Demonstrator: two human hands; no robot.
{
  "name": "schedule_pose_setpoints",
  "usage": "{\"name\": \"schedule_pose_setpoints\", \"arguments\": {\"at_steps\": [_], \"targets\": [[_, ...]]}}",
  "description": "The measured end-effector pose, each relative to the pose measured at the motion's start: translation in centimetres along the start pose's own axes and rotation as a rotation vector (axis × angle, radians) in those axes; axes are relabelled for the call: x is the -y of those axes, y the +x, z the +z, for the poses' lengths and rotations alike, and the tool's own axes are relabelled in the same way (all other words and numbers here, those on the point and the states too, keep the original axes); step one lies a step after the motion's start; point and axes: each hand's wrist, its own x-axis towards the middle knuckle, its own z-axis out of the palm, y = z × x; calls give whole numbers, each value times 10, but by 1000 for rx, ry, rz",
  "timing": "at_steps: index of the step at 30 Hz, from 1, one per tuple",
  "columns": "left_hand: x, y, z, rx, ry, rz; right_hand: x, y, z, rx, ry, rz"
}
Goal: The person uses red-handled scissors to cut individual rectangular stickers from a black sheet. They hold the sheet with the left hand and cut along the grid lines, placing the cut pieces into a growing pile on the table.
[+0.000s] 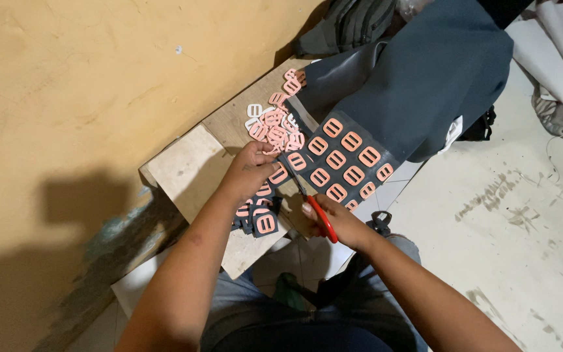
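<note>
The left hand (250, 171) pinches the near edge of a dark sheet (343, 160) printed with pink buckle shapes, which overhangs the right edge of a wooden board (190, 166). The right hand (333, 221) is closed around red-handled scissors (314, 208) at that edge. Cut pieces (259, 218) lie under the left wrist, more in a pile (275, 124) beyond; bare floor (522, 215) lies open to the right.

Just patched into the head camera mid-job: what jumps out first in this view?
First, the dark grey fabric sheet printed with rows of salmon-pink slotted rectangles, lying across the pale wooden board at centre. The right hand works red-handled scissors at the sheet's near edge while the left hand pins it down. Cut-out pink patches lie in a loose pile beyond the left hand, with a smaller stack of dark-backed pieces below it.
</note>
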Motion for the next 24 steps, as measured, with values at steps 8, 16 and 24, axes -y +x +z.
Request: {"name": "schedule_pose_setpoints", "arguments": {"at_steps": [8, 16, 24], "targets": [[9, 2, 0, -15, -1, -6, -2, 0, -3, -99, 34, 72], [11, -12, 7, -103, 146, 4, -4, -6, 5, -178, -171, 54], [-5, -39, 6, -328, 659, 208, 5, -5, 8, -224, -497, -10]]}}
